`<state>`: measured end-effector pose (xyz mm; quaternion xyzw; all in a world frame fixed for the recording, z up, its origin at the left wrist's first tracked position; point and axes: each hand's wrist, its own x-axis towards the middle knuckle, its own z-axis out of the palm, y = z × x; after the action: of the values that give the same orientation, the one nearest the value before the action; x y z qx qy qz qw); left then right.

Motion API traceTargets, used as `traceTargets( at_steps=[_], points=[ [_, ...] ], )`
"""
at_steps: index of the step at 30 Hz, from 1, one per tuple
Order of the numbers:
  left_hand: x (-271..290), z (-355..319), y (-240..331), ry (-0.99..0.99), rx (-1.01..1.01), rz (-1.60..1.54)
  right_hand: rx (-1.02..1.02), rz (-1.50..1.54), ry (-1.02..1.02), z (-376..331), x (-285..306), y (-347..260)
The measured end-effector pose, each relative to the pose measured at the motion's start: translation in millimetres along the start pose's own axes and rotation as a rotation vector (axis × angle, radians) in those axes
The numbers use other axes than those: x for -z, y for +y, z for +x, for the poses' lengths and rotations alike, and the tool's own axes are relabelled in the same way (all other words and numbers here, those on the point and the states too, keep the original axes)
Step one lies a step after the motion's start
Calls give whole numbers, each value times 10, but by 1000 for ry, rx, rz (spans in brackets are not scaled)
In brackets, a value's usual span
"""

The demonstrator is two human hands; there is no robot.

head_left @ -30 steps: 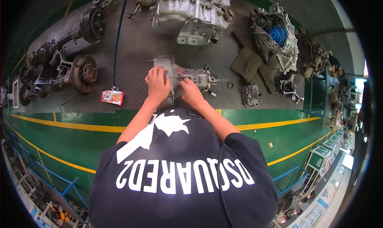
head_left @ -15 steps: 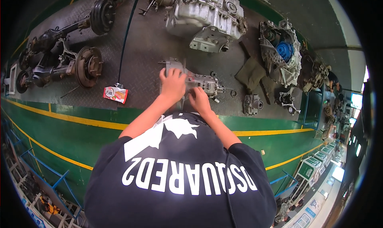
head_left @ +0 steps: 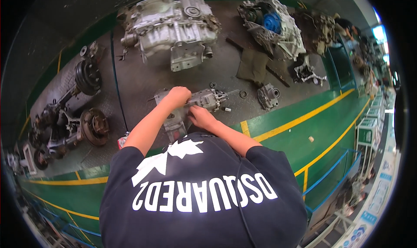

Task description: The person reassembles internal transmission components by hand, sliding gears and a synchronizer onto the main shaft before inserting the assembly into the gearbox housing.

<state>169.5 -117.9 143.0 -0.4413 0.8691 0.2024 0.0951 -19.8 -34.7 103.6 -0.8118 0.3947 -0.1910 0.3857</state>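
A small silver-grey gearbox (head_left: 212,101) lies on the dark tread-plate table just ahead of me, its thin shaft pointing right. Its wide bell-shaped housing (head_left: 174,123) is at the left end, partly under my forearm. My left hand (head_left: 178,97) is over the top of the casing with its fingers curled down; what they grip is hidden. Lower and to the right, my right hand (head_left: 202,116) bends its fingers in against the near side of the casing. Whatever sits between those fingertips is too small to make out.
A large silver transmission (head_left: 173,31) stands beyond the gearbox. At far right is an opened housing with a blue part (head_left: 272,22). A small casing (head_left: 268,96) and a ring (head_left: 243,94) lie to the right. Axles with a brake drum (head_left: 94,126) occupy the left.
My view has turned, so the table contents sit differently in the picture. My left hand has gone from spread fingers on the bell housing to curled fingers over the casing nearer my right hand.
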Motion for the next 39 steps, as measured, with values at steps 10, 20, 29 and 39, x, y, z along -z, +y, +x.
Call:
traceTargets(
  at_steps=[10, 20, 29, 39],
  points=[
    [-116, -232, 60, 312, 12, 14, -64, -36, 25, 40, 36, -11],
    [-213, -310, 3, 382, 56, -243, 88, -16, 81, 22, 20, -31],
    [-273, -291, -6, 380, 128, -322, 191, -125, -9, 66, 34, 101],
    [-192, -306, 11, 472, 129, -378, 299, -222, 15, 75, 132, 81]
  ],
)
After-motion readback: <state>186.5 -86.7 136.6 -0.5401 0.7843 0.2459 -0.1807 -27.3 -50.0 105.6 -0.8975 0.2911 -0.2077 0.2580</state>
